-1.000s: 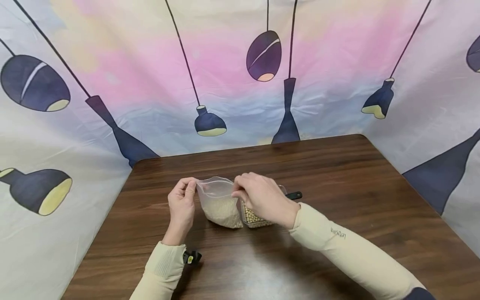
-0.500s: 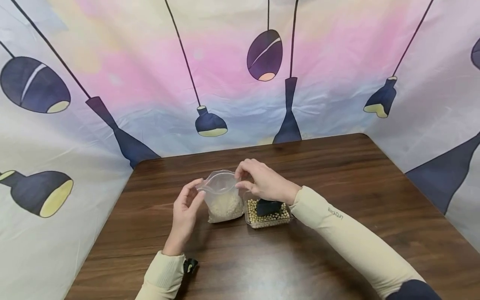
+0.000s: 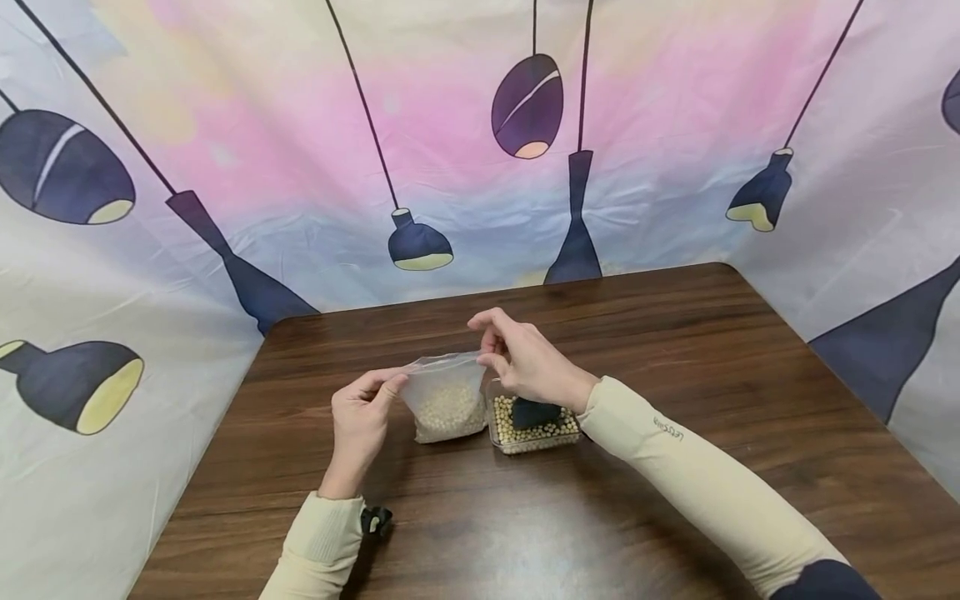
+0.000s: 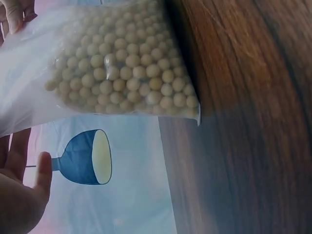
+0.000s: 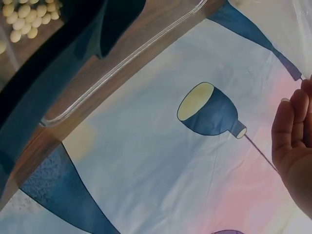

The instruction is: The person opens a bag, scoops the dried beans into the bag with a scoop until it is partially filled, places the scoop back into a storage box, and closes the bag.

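Observation:
A clear zip bag (image 3: 450, 407) of soybeans stands upright on the table, its mouth drawn into a nearly straight line. My left hand (image 3: 363, 417) pinches the bag's left top corner between thumb and fingers. At the right top corner my right hand (image 3: 528, 362) holds the edge with thumb and curled fingers. Round yellow soybeans (image 4: 122, 73) fill the lower part of the bag in the left wrist view. Just right of the bag, below my right hand, is a clear plastic box (image 3: 517, 448) of soybeans with a black scoop (image 3: 534, 414) lying in it.
The brown wooden table (image 3: 637, 517) reaches back to a hanging cloth (image 3: 315, 167) printed with lamps. A black strap (image 3: 377, 521) sticks out at my left cuff. The scoop (image 5: 63, 63) looms close before the right wrist camera.
The bag's round, gaping mouth has been pulled flat between my hands. My right hand has moved up and back, uncovering the box and the scoop.

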{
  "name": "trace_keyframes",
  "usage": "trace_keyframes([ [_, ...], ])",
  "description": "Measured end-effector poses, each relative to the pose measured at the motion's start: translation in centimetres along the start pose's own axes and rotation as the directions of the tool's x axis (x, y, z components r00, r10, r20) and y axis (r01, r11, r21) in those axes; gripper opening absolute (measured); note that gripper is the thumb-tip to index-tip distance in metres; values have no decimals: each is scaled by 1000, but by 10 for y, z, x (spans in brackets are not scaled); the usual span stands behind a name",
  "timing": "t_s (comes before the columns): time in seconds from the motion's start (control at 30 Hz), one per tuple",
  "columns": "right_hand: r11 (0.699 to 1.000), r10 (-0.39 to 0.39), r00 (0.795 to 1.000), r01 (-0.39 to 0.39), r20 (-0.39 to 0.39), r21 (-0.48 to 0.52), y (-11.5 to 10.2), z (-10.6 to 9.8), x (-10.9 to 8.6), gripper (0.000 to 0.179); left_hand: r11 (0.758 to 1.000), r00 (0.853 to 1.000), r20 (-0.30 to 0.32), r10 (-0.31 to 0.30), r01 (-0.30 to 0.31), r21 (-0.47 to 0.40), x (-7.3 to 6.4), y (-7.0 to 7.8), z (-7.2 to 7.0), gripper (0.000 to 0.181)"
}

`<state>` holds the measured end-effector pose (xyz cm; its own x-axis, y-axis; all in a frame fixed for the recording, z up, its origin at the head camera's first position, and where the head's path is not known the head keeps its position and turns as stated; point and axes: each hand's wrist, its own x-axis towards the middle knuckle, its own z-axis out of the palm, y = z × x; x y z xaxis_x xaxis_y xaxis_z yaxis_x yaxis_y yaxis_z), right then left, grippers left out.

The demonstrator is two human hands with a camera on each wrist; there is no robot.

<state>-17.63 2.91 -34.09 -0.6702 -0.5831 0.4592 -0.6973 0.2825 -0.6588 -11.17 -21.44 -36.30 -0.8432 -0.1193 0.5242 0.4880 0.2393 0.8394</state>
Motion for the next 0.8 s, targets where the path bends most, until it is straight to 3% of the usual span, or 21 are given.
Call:
trace_keyframes([
  [0.13, 999, -27, 1000, 27, 16, -35, -2, 4, 0, 39, 999, 998, -64, 24, -21, 40, 1, 2, 2, 5],
  [0.2, 998, -16, 1000, 17, 24, -54, -4, 4, 1, 37, 998, 997, -59, 43, -40, 40, 2, 2, 3, 7],
  [0.27, 996, 5, 999, -2, 32, -93, -6, 4, 3, 32, 999, 999, -28, 45, -44, 25, 5, 2, 3, 8],
  [0.37, 984, 58, 997, -47, 59, -173, -9, 4, 9, 24, 1000, 999, 49, 2, -1, -18, 9, 2, 3, 4],
  [0.47, 974, 96, 991, -76, 90, -212, -9, 8, 14, 25, 999, 990, 139, -24, 29, -33, 11, 2, 4, 14],
  [0.53, 978, 105, 990, -86, 92, -193, -9, 12, 17, 20, 999, 983, 182, -11, 18, -38, 12, 2, 6, 16],
  [0.67, 989, 73, 996, -66, 48, -134, -8, 21, 19, 8, 999, 981, 192, 42, -35, -40, 14, 1, 9, 8],
  [0.8, 990, -7, 1000, 5, -14, -141, -8, 27, 19, 5, 999, 983, 180, 38, -33, -29, 15, 2, 9, 4],
])
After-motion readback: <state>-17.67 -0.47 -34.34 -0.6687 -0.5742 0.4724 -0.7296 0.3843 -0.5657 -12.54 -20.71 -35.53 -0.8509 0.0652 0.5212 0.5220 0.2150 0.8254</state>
